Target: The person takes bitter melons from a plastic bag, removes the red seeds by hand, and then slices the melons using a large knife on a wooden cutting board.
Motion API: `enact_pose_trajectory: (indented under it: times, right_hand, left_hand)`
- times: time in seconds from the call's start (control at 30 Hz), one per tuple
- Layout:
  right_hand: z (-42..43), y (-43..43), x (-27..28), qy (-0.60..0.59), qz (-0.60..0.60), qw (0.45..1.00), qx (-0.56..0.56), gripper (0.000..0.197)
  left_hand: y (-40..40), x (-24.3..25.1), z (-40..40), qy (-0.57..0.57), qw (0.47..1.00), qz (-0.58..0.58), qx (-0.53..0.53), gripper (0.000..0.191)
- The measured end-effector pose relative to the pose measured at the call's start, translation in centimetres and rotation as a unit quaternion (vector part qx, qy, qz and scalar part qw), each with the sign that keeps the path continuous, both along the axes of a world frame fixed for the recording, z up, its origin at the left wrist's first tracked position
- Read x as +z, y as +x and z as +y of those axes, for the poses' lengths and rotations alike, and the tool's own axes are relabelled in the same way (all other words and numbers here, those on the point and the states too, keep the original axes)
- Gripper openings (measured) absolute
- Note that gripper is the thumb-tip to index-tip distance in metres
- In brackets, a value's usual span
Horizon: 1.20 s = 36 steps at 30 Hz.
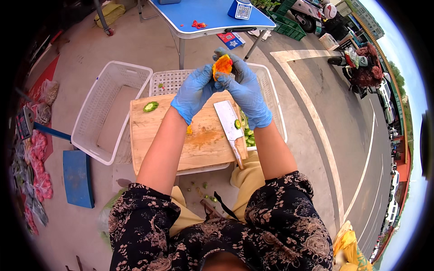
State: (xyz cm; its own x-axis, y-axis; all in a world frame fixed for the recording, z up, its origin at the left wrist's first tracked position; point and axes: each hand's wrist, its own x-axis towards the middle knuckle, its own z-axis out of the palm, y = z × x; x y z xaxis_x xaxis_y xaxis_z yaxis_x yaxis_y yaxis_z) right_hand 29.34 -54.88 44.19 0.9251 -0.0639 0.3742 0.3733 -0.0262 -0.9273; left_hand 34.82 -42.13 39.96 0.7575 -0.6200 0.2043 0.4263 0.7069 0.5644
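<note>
Both my hands wear blue gloves and are raised over the far edge of a wooden cutting board [152,135]. Between them is an orange piece of ripe bitter melon [222,66] with a bit of red at its right side. My left hand [195,93] grips it from the left, and my right hand [247,91] from the right. A cleaver [225,117] lies flat on the board's right side, with a green slice [238,124] on its blade. Another bitter melon slice [150,106] rests at the board's upper left. Orange juice stains the wood.
Under the board sits a white plastic basket [280,118], with green slices [250,139] at its right. A second white basket [84,111] stands left, beside a blue platform scale [78,179]. Ahead, a blue folding table [210,13] bears red bits [198,24].
</note>
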Motion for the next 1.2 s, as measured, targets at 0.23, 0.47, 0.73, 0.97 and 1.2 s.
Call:
enact_pose_trajectory:
  times: [0.23, 0.47, 0.73, 0.97, 1.2]
  right_hand:
    - [0.3, -7.6, -0.5, 0.097, 0.019, 0.995, -0.03, 0.025]
    - [-0.8, -9.2, -5.6, 0.209, 0.106, 0.97, -0.059, 0.025]
    - [-6.1, -7.9, -8.9, 0.316, 0.273, 0.906, 0.071, 0.024]
    - [-9.7, -6.9, -9.9, -0.025, 0.205, 0.961, -0.185, 0.036]
    - [-19.4, -9.0, -11.4, -0.016, 0.271, 0.906, -0.325, 0.03]
  left_hand:
    - [-8.5, 1.7, 2.1, 0.195, 0.979, -0.06, -0.008, 0.027]
    - [-11.5, -3.3, 1.3, 0.1, 0.985, 0.133, -0.05, 0.036]
    - [-9.2, -6.1, -3.1, 0.163, 0.967, 0.186, -0.065, 0.033]
    - [-8.0, -9.5, -7.5, 0.205, 0.96, 0.173, -0.076, 0.031]
    - [-7.7, -11.1, -9.2, 0.29, 0.943, 0.157, -0.051, 0.032]
